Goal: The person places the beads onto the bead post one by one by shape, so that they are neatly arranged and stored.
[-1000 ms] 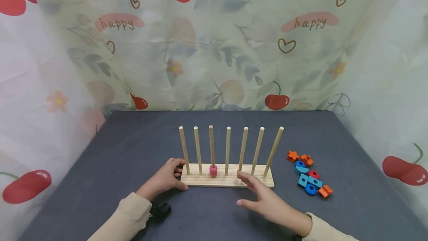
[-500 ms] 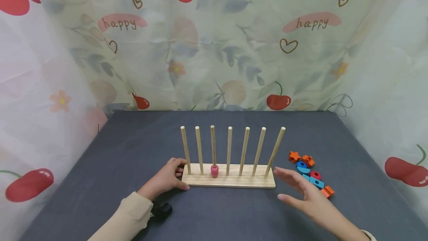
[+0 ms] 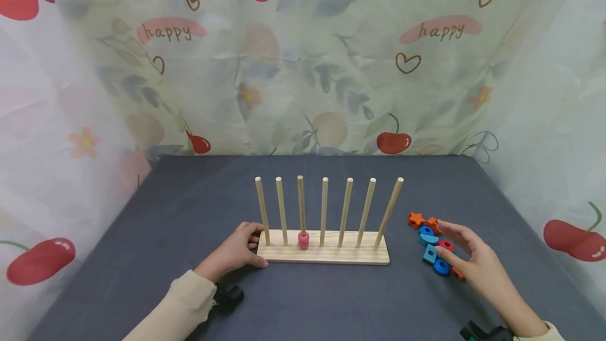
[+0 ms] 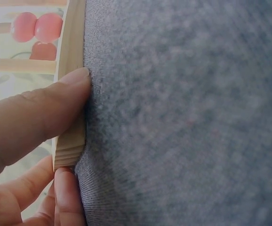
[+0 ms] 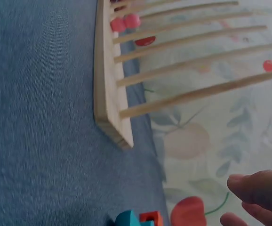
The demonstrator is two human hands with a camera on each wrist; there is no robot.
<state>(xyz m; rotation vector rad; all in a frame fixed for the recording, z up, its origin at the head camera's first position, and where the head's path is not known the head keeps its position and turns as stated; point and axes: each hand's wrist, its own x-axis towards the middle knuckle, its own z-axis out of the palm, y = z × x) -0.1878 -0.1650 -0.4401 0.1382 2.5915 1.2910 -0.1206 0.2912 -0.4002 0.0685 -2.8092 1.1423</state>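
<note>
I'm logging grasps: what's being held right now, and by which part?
The left grip holds the wooden stand by its left end; the right grip shows nothing held.

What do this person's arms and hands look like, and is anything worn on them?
The left hand and right hand are ungloved, with no rings visible. The left sleeve is plain beige and creased; a strip of the right sleeve matches. A black left wrist device and black right wrist device also show.
</note>
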